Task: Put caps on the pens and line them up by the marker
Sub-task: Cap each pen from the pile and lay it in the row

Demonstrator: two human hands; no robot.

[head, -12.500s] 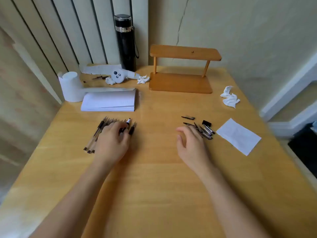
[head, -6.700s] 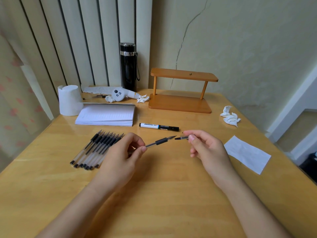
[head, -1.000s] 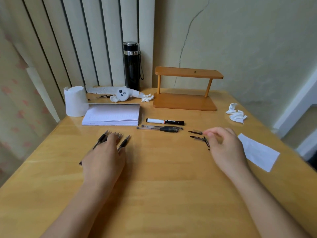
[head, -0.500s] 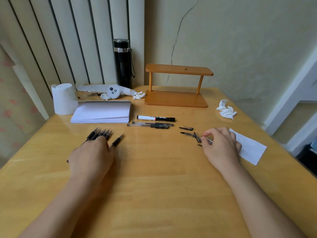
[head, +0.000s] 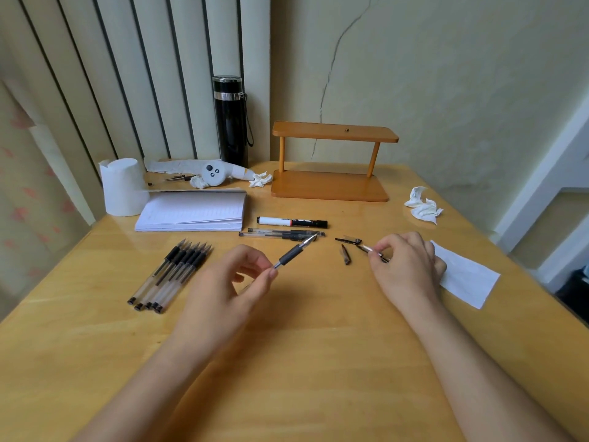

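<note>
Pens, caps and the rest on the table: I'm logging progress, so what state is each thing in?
Marker: capped, lying flat.
Two capped pens: lined up beside the marker.
Pen in left hand: uncapped, lifted off the table.
Left hand: pinching that pen.
Right hand: pinching a cap.
Loose caps: lying on the table.
Uncapped pens: bunched, untouched.
Flask: upright, lid on.
Notepad: closed.
</note>
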